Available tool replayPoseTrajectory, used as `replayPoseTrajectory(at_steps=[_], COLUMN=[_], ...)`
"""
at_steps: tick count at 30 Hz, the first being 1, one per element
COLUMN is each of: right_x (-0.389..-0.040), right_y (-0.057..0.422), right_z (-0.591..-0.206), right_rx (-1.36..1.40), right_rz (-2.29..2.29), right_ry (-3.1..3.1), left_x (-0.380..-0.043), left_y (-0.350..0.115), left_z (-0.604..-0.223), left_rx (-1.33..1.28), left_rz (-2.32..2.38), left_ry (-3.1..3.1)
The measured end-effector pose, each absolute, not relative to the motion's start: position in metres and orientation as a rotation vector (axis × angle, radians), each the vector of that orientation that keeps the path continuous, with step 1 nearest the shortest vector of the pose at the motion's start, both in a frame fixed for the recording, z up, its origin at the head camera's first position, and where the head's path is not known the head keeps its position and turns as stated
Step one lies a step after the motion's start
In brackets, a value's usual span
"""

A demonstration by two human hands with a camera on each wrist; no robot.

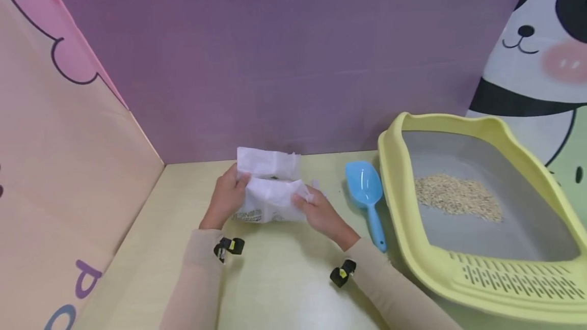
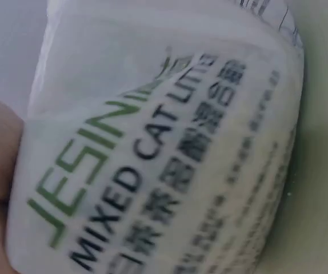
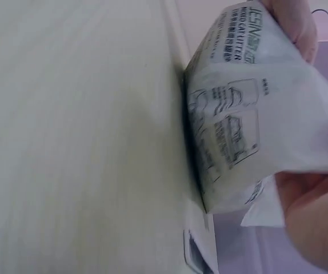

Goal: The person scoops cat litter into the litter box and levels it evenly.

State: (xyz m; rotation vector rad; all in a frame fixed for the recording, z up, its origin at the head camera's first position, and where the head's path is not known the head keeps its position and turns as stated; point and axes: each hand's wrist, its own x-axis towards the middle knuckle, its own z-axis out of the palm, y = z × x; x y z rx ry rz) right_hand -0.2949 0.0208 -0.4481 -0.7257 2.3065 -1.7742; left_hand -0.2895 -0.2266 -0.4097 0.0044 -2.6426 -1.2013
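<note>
A white bag of cat litter (image 1: 274,198) with green and black print rests on the table, its top parted into a back flap and a front edge. My left hand (image 1: 229,193) grips its left side, thumb on the front. At the right, my right hand (image 1: 324,215) pinches the upper corner of the bag. The left wrist view shows the words "MIXED CAT LITTER" on the litter bag (image 2: 152,148) close up. In the right wrist view, line drawings mark the bag's side, and my right hand (image 3: 318,214) holds its pulled-out edge. The bag's contents are hidden.
Right of the bag lies a blue scoop (image 1: 364,187), handle toward me. Beyond it stands a yellow litter box (image 1: 396,202) with a grey inside and a patch of pale litter (image 1: 456,196). A purple backdrop (image 1: 275,65) borders the table's (image 1: 275,279) far edge.
</note>
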Motion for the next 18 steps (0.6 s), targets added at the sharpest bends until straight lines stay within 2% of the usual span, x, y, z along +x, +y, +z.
replayPoseTrajectory(at_steps=[6,18], right_x=[-0.296,-0.3], right_y=[0.017,0.017], right_z=[-0.447,-0.45], right_rx=[-0.522,-0.378], right_rz=[-1.748,-1.75], right_ry=[2.435,2.377], left_x=[-0.286,-0.281], left_y=[-0.226,-0.23], left_z=[-0.407,-0.396], left_rx=[-0.02,-0.026], left_rz=[-1.068,-0.891], left_ry=[-2.727,-2.887])
